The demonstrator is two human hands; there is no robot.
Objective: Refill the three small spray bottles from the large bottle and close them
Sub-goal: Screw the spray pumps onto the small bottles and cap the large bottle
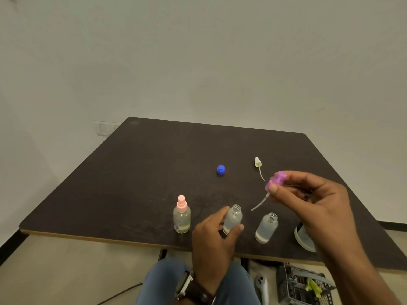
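Three small clear spray bottles stand near the table's front edge. The left bottle (182, 217) wears a pink spray top. My left hand (212, 236) grips the open middle bottle (233, 218) between thumb and fingers. The right small bottle (267, 227) stands open and untouched. My right hand (308, 201) pinches a purple spray top (278, 179) above and right of the middle bottle, its dip tube hanging down toward the left. A white spray top (257, 163) with its tube lies farther back. The large bottle (302, 237) is mostly hidden behind my right wrist. Its blue cap (221, 169) lies mid-table.
The dark table (136, 177) meets a pale wall at its far edge. Below the front edge are my knee in jeans (167, 280), a white controller (262, 287) and a grey wire basket (304, 285) on the floor.
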